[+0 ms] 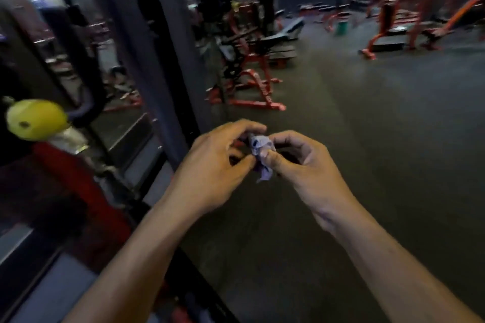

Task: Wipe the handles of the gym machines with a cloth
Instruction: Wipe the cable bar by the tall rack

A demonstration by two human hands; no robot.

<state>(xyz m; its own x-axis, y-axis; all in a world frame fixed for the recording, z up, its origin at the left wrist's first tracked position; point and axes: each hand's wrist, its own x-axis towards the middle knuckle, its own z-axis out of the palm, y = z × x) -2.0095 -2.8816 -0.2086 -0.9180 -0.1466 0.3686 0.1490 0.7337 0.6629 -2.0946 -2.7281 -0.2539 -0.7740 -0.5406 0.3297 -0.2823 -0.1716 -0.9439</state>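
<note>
A small crumpled purple cloth (261, 155) is held between both hands in front of me, above the dark floor. My left hand (215, 165) pinches its left side with curled fingers and thumb. My right hand (301, 165) pinches its right side, thumb pressed on the cloth. A machine with a red bar (78, 178) and a yellow round knob (35, 118) stands at my left, apart from both hands. The picture is blurred.
A tall dark grey machine column (162, 60) rises just left of my hands. Red-framed benches (249, 73) stand ahead at centre and more red machines (393, 29) at the far right. Dark gym floor (367, 139) stretches to the right.
</note>
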